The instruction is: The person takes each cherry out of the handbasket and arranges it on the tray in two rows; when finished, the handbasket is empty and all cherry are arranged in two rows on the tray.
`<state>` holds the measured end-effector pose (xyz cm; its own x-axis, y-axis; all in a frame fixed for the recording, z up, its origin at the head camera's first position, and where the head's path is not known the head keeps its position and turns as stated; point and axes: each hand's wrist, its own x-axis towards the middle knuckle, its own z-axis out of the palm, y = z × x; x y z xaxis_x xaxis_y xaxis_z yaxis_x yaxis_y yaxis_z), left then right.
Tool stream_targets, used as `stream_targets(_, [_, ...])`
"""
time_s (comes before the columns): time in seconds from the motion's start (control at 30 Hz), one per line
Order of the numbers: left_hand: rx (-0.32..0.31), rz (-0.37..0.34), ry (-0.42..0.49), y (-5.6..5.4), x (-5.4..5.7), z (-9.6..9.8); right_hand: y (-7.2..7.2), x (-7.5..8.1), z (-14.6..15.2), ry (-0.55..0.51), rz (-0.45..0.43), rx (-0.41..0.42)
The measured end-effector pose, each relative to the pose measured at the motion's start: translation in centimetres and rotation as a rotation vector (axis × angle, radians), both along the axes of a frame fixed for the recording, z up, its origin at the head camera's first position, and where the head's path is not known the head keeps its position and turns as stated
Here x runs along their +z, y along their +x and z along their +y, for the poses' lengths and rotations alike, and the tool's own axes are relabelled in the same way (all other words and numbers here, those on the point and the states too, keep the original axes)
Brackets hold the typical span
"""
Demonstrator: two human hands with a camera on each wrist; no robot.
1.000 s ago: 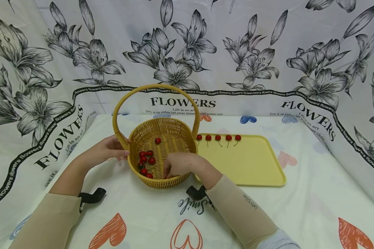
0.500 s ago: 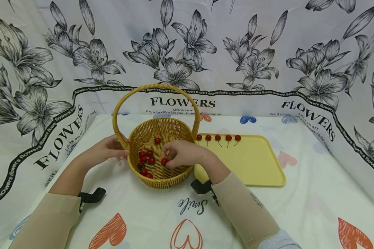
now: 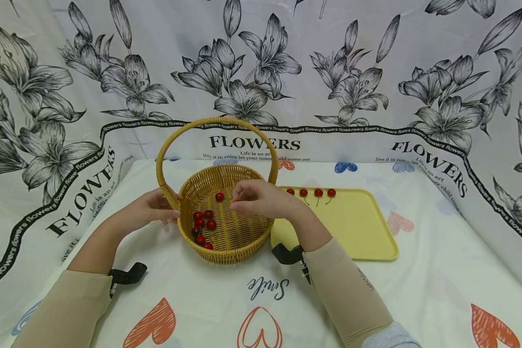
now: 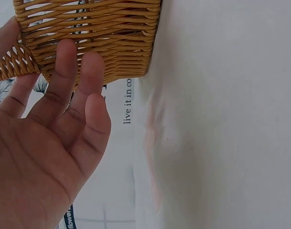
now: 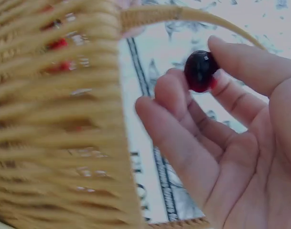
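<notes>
A yellow wicker basket [image 3: 228, 257] with a tall arched handle stands on the cloth, several red cherries [image 3: 210, 224] lying inside, mostly at its left. My left hand [image 3: 150, 209] holds the basket's left side by the foot of the handle; in the left wrist view three fingers [image 4: 57, 90] are loosely bent beside the weave. My right hand [image 3: 267, 199] is raised above the basket's right part. Between thumb and fingertips it pinches a dark red cherry [image 5: 200, 71], which the right wrist view shows well above the rim; the head view mostly hides it.
To the right of the basket lies a yellow rectangular tray [image 3: 343, 227]. Several cherries [image 3: 318, 192] with stems line its far edge, partly behind my right hand. A floral cloth [image 3: 348, 92] hangs behind, and a heart-printed white cloth [image 3: 209, 299] covers the table.
My right hand has come up from the bottom of the basket with a cherry and moved away from me, higher over the right side. My left hand stays in place.
</notes>
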<state>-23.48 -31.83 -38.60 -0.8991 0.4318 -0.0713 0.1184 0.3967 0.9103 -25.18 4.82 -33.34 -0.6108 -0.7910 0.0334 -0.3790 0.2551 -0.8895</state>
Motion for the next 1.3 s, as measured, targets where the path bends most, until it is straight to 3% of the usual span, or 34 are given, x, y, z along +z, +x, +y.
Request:
stream_targets(0.23, [0.002,0.002,0.0,0.1,0.1,-0.1,0.0,2.0,2.9,0.022,0.063,-0.038])
stream_targets(0.43, [0.003,0.0,0.001,0.2,0.2,0.0,-0.2,3.6,6.4,0.031,0.062,-0.194])
stream_targets(0.57, [0.005,-0.005,0.008,0.3,0.2,0.2,-0.8,3.8,8.9,0.033,0.032,-0.302])
stream_targets(0.93, [-0.01,0.012,0.011,0.1,0.1,0.1,-3.1,1.7,16.1,0.174,0.083,-0.623])
stream_targets(1.3, [-0.022,0.029,0.02,0.1,0.1,0.2,-4.7,-2.4,20.4,0.275,0.053,-0.888])
